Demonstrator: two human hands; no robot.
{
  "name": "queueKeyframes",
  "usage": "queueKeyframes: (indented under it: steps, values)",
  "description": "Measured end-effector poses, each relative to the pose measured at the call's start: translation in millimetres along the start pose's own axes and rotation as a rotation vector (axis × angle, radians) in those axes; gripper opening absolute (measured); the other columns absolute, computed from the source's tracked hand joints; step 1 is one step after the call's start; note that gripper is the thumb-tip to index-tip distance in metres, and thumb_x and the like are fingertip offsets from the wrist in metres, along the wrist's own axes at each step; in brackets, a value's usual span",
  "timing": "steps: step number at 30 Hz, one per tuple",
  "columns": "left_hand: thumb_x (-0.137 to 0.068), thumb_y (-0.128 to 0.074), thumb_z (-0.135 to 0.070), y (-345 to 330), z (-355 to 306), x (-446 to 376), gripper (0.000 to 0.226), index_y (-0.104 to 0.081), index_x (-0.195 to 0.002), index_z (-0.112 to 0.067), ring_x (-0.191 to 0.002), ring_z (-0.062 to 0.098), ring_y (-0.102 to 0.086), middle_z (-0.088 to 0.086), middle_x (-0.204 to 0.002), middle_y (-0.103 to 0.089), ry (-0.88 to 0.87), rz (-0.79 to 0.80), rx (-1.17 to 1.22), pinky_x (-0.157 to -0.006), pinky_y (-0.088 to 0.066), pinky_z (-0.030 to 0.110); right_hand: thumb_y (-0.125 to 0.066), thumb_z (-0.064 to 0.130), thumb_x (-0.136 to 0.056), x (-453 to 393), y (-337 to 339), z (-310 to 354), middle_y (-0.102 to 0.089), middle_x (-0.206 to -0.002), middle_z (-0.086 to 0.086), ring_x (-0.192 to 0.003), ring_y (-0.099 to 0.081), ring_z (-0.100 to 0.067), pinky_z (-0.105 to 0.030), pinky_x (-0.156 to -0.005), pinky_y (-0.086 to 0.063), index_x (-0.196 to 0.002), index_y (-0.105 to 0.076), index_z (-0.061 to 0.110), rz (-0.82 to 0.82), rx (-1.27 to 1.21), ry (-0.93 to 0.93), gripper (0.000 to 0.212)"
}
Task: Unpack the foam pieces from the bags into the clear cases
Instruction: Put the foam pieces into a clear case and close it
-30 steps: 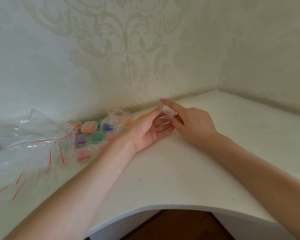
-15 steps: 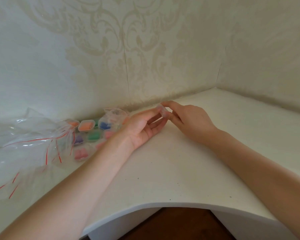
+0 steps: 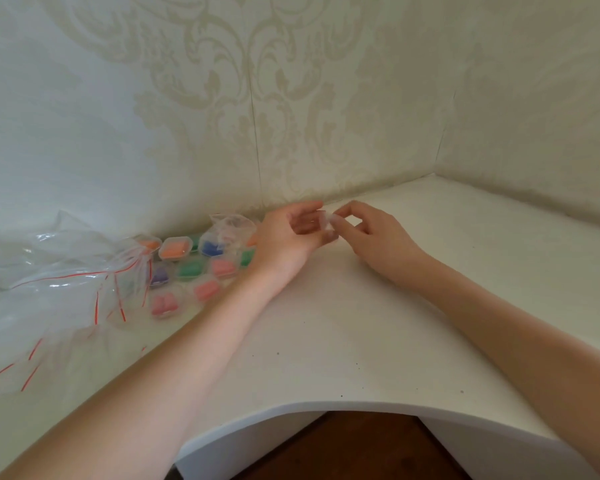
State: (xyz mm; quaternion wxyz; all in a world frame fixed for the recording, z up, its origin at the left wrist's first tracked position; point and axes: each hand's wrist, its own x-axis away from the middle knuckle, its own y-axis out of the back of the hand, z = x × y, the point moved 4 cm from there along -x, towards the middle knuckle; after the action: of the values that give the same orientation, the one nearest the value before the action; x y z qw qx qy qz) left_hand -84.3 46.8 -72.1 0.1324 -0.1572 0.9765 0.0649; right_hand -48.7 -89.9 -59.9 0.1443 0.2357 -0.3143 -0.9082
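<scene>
Over the white corner table [image 3: 361, 323], our left hand [image 3: 284, 237] and right hand [image 3: 371, 233] pinched a small clear case [image 3: 326, 221] between curled fingertips. Filled cases [image 3: 191, 268] lay near the wall, beside crumpled bags [image 3: 59, 282]. We judged the case was being opened: steadying its base while prying gently at the lid seemed wise.

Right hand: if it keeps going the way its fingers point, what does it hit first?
The small clear case pinched at its fingertips, then the left hand just behind; the right hand points left toward it. Depth unclear.
</scene>
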Motion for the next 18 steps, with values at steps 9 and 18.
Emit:
queueKeyframes:
  steps: [9,18]
  values:
    - [-0.070,-0.079,-0.001,-0.8,-3.7,1.7,0.040,-0.066,-0.108,-0.004,-0.086,0.010,-0.066,0.005,-0.095,-0.069,-0.093,0.001,-0.091,-0.080,-0.052,0.014,-0.054,0.050,-0.089,-0.9,3.8,-3.8,-0.035,-0.037,0.012,-0.036,-0.030,-0.005,-0.014,-0.039,-0.023,-0.100,-0.063,0.020,0.118,-0.116,-0.037,0.033]
    - [-0.068,-0.076,0.009,-4.4,-12.4,5.7,0.043,-0.061,-0.098,-0.017,-0.091,0.001,-0.062,-0.007,-0.095,-0.065,-0.228,0.015,-0.138,-0.077,-0.050,0.011,-0.058,0.059,-0.082,-1.7,6.8,-8.7,-0.041,-0.048,0.010,-0.041,-0.030,-0.008,-0.021,-0.043,-0.024,-0.084,-0.064,0.028,0.152,-0.253,-0.154,0.032]
